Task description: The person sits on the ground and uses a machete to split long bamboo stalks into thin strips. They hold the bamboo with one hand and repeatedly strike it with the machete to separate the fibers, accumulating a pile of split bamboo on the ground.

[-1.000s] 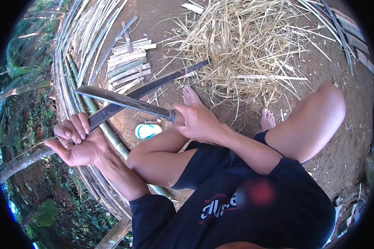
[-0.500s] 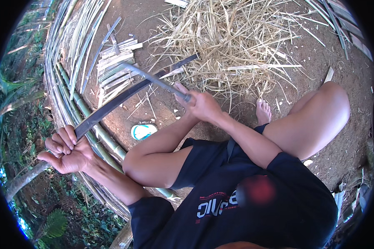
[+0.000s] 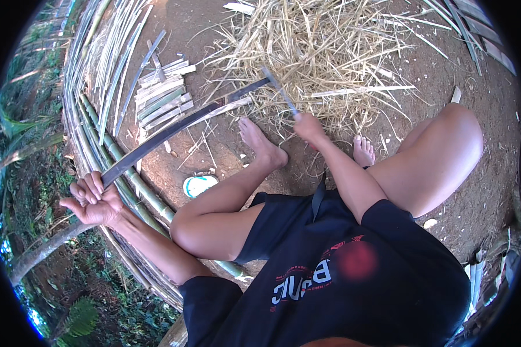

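My left hand (image 3: pixel 95 201) is closed, its fingers curled over the near end of a long dark bamboo strip (image 3: pixel 171 130), the thumb sticking out. From there the strip slants up and right to the edge of the shavings. In my right hand (image 3: pixel 310 128) is the handle of a knife (image 3: pixel 280 90). Its narrow blade points up and left and meets the far end of the strip; whether it cuts in or only touches cannot be made out. My bare left foot (image 3: pixel 260 144) is just below that end of the strip.
A big heap of pale shavings (image 3: pixel 324 52) covers the ground ahead. Short split pieces (image 3: pixel 165 95) lie in a stack left of it. Long bamboo poles (image 3: pixel 118 153) and thin strips (image 3: pixel 113 69) line the left side. A white and teal sandal (image 3: pixel 200 185) rests near my left knee.
My right hand has moved right and slightly up, carrying the knife from the middle of the strip to its far end. My left hand has shifted slightly, still gripping the strip.
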The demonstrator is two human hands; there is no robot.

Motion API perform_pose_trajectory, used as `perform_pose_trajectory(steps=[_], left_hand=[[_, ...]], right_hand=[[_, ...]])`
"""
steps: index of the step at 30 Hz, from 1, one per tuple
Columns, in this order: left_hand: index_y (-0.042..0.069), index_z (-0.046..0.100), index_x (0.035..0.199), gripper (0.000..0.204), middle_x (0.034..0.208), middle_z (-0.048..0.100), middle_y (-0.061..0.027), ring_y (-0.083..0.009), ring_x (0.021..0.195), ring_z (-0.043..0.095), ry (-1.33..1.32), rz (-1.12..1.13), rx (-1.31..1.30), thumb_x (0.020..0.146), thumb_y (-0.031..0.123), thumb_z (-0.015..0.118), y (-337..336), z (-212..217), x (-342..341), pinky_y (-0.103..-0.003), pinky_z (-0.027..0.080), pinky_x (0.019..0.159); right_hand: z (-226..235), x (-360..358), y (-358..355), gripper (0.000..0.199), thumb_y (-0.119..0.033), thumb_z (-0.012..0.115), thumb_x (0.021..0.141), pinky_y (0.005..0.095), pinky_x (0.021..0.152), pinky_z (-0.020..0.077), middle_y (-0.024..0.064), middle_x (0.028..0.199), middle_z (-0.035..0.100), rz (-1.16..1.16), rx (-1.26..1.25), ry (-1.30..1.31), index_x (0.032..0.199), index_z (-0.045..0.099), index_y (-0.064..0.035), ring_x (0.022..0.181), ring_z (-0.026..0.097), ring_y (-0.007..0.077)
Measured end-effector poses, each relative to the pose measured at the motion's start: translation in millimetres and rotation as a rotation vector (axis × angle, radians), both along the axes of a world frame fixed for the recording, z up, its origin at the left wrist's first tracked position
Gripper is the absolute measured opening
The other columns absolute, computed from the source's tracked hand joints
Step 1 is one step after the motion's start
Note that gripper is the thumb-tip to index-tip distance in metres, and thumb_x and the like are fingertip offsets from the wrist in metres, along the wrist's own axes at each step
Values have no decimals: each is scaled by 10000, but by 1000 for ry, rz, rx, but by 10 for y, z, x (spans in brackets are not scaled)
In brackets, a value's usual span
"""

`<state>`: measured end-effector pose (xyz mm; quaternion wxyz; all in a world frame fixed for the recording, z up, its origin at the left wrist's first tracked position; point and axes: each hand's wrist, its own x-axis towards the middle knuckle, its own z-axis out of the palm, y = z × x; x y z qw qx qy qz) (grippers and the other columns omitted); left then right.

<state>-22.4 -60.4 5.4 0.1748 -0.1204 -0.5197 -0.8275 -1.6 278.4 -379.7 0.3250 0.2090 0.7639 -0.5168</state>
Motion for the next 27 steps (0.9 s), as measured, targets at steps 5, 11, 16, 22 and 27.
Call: perform_pose_trajectory(steps=[5, 11, 16, 22, 27], left_hand=[[40, 583, 657, 505, 471, 398, -21, -135, 415, 346, -197, 263, 125, 919, 472, 574, -221, -68, -17, -342, 398, 615], [24, 548, 688, 570, 488, 404, -33, -128, 401, 341, -112, -74, -4, 943, 530, 487, -230, -74, 33, -282, 382, 478], [34, 512, 669, 569, 515, 440, -48, -115, 382, 354, -52, -252, -71, 979, 502, 425, -16, -49, 54, -257, 337, 416], [49, 483, 640, 537, 493, 404, -31, -113, 358, 327, -66, -174, -41, 994, 450, 426, -101, -63, 27, -250, 319, 389], [58, 475, 629, 539, 489, 398, -31, -115, 346, 310, -68, -83, -40, 996, 449, 420, 90, -39, 20, -240, 311, 371]], right_hand=[[297, -78, -15, 203, -214, 567, 864, 417, 671, 511, 169, 746, 659, 79, -47, 10, 922, 645, -37, 686, 661, 274], [1274, 193, -528, 175, -177, 618, 774, 436, 622, 516, 211, 765, 661, 298, -265, 765, 886, 623, -43, 692, 663, 337], [909, 218, -429, 186, -153, 602, 771, 473, 612, 512, 246, 728, 636, 192, -135, 558, 905, 629, -27, 656, 647, 376], [983, 234, -381, 217, -204, 620, 781, 452, 708, 544, 228, 766, 666, 235, -98, 468, 887, 622, -15, 709, 666, 389], [801, 222, -417, 264, -227, 632, 791, 455, 669, 536, 206, 792, 670, 195, -91, 513, 950, 653, -18, 705, 665, 367]])
